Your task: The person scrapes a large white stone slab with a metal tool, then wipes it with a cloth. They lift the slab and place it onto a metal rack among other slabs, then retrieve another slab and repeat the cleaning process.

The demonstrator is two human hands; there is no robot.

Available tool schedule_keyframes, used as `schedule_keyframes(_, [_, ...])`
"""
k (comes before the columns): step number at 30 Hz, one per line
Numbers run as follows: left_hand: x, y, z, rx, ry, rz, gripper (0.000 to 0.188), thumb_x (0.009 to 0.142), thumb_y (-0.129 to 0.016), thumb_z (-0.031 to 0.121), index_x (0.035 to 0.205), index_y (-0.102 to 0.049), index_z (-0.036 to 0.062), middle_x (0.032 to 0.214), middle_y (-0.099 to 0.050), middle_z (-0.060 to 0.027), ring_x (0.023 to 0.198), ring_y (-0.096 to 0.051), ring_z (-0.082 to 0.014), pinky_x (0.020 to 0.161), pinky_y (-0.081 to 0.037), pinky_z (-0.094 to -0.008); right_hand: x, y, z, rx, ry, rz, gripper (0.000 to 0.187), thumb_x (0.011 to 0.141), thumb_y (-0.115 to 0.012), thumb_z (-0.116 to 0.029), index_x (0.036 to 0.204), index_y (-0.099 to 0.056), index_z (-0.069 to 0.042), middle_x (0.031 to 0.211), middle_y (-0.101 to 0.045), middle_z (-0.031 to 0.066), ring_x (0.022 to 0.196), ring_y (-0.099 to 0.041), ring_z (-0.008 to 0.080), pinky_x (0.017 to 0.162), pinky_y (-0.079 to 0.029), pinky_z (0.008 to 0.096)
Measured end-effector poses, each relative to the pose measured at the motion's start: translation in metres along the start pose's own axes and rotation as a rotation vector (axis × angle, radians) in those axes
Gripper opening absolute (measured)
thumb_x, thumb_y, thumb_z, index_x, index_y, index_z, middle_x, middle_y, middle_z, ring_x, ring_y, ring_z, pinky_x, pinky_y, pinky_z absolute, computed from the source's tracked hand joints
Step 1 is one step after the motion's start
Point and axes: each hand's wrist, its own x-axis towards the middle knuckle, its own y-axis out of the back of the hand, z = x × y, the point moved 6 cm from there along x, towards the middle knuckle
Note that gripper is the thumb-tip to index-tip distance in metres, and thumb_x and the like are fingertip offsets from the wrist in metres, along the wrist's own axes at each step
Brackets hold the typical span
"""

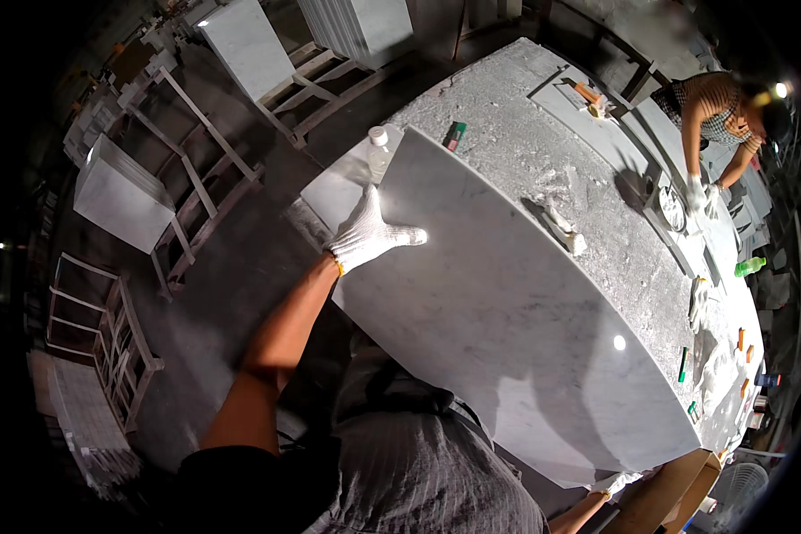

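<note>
A large pale marble slab (498,294) with grey veins lies in front of my body, its upper long edge against the worktable. My left hand (365,238), in a white knit glove, grips the slab's left end. Its thumb stretches over the top face, while the fingers go toward the edge. At the slab's lower right corner my right hand (618,483), also gloved, holds the edge; its fingers are partly hidden. A clear plastic bottle with a white cap (378,151) stands just beyond my left fingers.
The dusty worktable (498,89) carries a green block (455,135), gloves and small orange pieces. Across it, a co-worker (716,116) in white gloves bends over stone strips. Wooden racks (191,169) and stacked slabs (125,191) stand left. A cardboard box (667,498) is near my right hand.
</note>
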Motion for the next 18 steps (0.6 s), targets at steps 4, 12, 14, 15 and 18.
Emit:
schedule_keyframes(4, [-0.007, 0.033, -0.048, -0.261, 0.001, 0.03, 0.091, 0.073, -0.086, 0.034, 0.132, -0.031, -0.0085, 0.119, -0.059, -0.0198, 0.108, -0.059, -0.0219, 0.092, -0.049, -0.035, -0.033, -0.014, -0.017, 0.021, 0.046, -0.012, 0.063, 0.105, -0.024, -0.046, 0.152, -0.021, -0.005, 0.154, -0.029, 0.0127, 0.138, -0.034, 0.0248, 0.112, -0.032, 0.0337])
schedule_keyframes(12, [-0.052, 0.144, -0.15, -0.444, -0.082, 0.349, 0.037, 0.084, -0.076, 0.018, 0.108, -0.055, -0.0005, 0.098, -0.067, -0.0082, 0.09, -0.061, -0.0123, 0.079, -0.05, -0.0288, -0.135, -0.038, -0.061, 0.051, 0.169, 0.012, 0.063, 0.105, -0.025, -0.047, 0.152, -0.022, -0.005, 0.154, -0.03, 0.0132, 0.138, -0.034, 0.0249, 0.111, -0.032, 0.0336])
schedule_keyframes(14, [-0.065, 0.172, -0.195, -0.658, -0.12, 0.404, 0.03, 0.086, -0.073, 0.008, 0.108, -0.055, -0.0009, 0.097, -0.066, -0.0045, 0.087, -0.06, -0.0099, 0.077, -0.05, -0.026, -0.162, -0.048, -0.072, 0.051, 0.199, 0.001, 0.063, 0.105, -0.025, -0.047, 0.152, -0.022, -0.005, 0.154, -0.03, 0.0133, 0.138, -0.034, 0.025, 0.111, -0.033, 0.0336])
schedule_keyframes(15, [-0.071, 0.187, -0.217, -0.691, -0.141, 0.45, 0.029, 0.086, -0.072, 0.006, 0.108, -0.055, -0.0011, 0.097, -0.065, -0.0036, 0.086, -0.06, -0.0097, 0.077, -0.05, -0.0256, -0.175, -0.049, -0.081, 0.051, 0.22, 0.012, 0.063, 0.105, -0.025, -0.047, 0.152, -0.022, -0.005, 0.154, -0.03, 0.0134, 0.138, -0.034, 0.025, 0.111, -0.033, 0.0336])
schedule_keyframes(18, [-0.092, 0.226, -0.262, -0.7, -0.103, 0.572, 0.019, 0.094, -0.063, 0.019, 0.102, -0.055, 0.0035, 0.086, -0.057, 0.0019, 0.076, -0.052, -0.0069, 0.068, -0.046, -0.0252, -0.207, -0.05, -0.101, 0.052, 0.268, 0.024, 0.063, 0.105, -0.025, -0.047, 0.152, -0.022, -0.004, 0.154, -0.03, 0.0136, 0.137, -0.034, 0.025, 0.111, -0.033, 0.0336])
